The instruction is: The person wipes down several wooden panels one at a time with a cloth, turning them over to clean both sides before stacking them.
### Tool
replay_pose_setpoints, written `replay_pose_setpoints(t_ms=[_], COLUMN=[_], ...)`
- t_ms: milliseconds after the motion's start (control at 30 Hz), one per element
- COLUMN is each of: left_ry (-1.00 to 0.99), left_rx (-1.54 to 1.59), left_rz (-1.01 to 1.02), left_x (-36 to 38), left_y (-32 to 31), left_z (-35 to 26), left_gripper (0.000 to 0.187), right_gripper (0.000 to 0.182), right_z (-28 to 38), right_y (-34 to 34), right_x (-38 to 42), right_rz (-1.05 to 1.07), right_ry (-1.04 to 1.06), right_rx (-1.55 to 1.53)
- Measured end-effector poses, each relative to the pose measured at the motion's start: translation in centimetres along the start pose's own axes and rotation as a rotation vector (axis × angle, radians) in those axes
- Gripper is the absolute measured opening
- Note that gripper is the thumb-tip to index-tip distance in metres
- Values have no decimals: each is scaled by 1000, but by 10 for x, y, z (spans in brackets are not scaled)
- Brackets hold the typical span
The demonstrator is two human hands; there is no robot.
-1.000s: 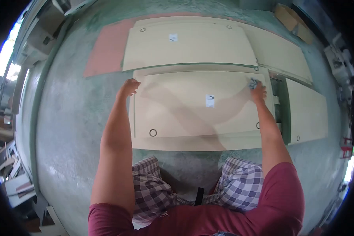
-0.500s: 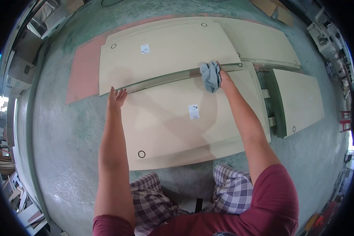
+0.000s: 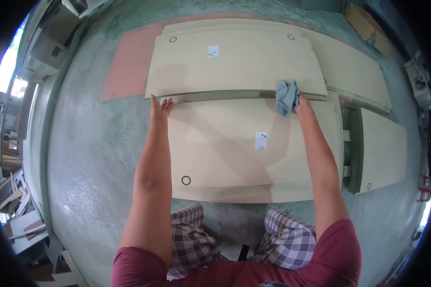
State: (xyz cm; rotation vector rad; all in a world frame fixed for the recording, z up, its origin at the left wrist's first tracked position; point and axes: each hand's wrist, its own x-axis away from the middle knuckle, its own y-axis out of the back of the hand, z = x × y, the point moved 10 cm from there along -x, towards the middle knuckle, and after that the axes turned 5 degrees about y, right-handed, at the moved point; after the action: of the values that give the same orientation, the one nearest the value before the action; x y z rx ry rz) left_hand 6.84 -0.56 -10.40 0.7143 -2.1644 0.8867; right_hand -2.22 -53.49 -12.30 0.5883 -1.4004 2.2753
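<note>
My right hand (image 3: 302, 104) is closed around a crumpled blue-grey cloth (image 3: 287, 98), at the near edge of the far cream panel (image 3: 239, 67), toward its right end. Near that panel's left corner is my left hand (image 3: 161, 109), thumb and fingers apart, fingertips right at the edge. Both panels are broad and flat, each bearing a small white label. Closer to me lies the second cream panel (image 3: 215, 148), with a black ring mark near its lower left corner. A dark greenish strip shows between the two.
More cream panels (image 3: 352, 67) lie at the right, one of them (image 3: 383, 148) raised on a green-edged stack. Under the far stack is a pink sheet (image 3: 129, 62). A long ribbed hose (image 3: 47, 138) runs along the floor at left, near scrap pieces (image 3: 26, 222). A cardboard box (image 3: 366, 26) stands at back right.
The view has turned, so the panels and hands appear farther right. The cloth stays in my right hand, and both hands remain near the far panel's near edge.
</note>
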Motion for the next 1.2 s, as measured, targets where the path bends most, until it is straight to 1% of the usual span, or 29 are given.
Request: replay_pose_setpoints(t_ms=[67,100,133,167,200,267,300,333,367,400,433,467,500,533,600,633,667,700,733,767,833,900,933,1000,1033,1100,1167,1200], left_ry=[-80,-77,-137,-196,-191,-260,-268,-265,-241,-213,-189,-183,-226,-268,-285,-311,-351,-396,-393,-393,-372,-581,-582,-652,-654,-642,-637,-640], left_rx=[-34,-24,-89,-143,-141,-486,-599,-596,-703,-810,-901,-905,-976,-1047,-1119,-1188,-1289,-1388,-1394,-1405,-1420,-1448,-1449,-1558,-1560,-1754,-1711,-1658], left_rz=[-30,-35,-70,-96,-102,-106,-125,-128,-62,9,-1,4,-10,-21,-24,-37,-36,-33,-5,30,80,-20,1,-14,-2,9,3,-3], left_x=[1,-4,-9,-17,-20,-25,-31,-37,-43,-49,-51,-52,-50,-48,-52,-59,-73,-85,-88,-90,-96,-93,-94,-97,-96,-94,-82,-77], left_y=[12,20,26,33,39,43,43,44,40,33,28,23,18,12,6,3,2,2,-3,-5,-3,-15,-16,-20,-23,-22,-19,-20], left_z=[-17,-22,-44,-62,-72,-95,-102,-105,-103,-100,-97,-93,-91,-89,-91,-95,-99,-101,-100,-97,-84,-88,-79,-73,-70,-59,-55,-57], left_gripper=[84,84,84,85,85,83,78,78,77,76,74,74,72,70,69,68,68,68,68,69,69,68,68,68,68,69,69,70], right_gripper=[34,34,33,32,32,31,31,30,30,30,30,30,31,31,33,32,32,31,31,31,31,29,29,29,28,31,34,34], right_z=[-3,-1,1,-4,-6,-9,-10,-12,-19,-23,-24,-26,-30,-34,-36,-41,-38,-47,-55,-44,-45,-42,-35,-31,-14,38,103,134], right_y=[-2,10,26,30,28,30,38,51,57,55,52,49,44,44,50,52,60,56,34,55,44,54,68,82,105,104,88,62], right_x=[13,22,27,28,37,61,65,62,62,68,80,94,102,108,124,126,131,136,144,151,157,157,158,156,142,144,151,153], right_rz=[22,-89,-213,-168,-172,-248,-252,-206,-157,-155,-185,-221,-179,-189,-299,-225,-241,-135,-23,-300,-339,-372,-380,-227,-116,-48,-202,-272], right_ry=[-27,3,26,-18,-22,-26,-29,-63,-100,-102,-114,-122,-133,-126,-139,-174,-152,-217,-281,-183,-178,-177,-160,-297,-232,-289,-289,-104], right_rx=[61,126,176,186,191,248,255,233,206,207,217,226,223,221,192,141,134,48,-35,183,212,204,199,428,524,1016,1203,1154])
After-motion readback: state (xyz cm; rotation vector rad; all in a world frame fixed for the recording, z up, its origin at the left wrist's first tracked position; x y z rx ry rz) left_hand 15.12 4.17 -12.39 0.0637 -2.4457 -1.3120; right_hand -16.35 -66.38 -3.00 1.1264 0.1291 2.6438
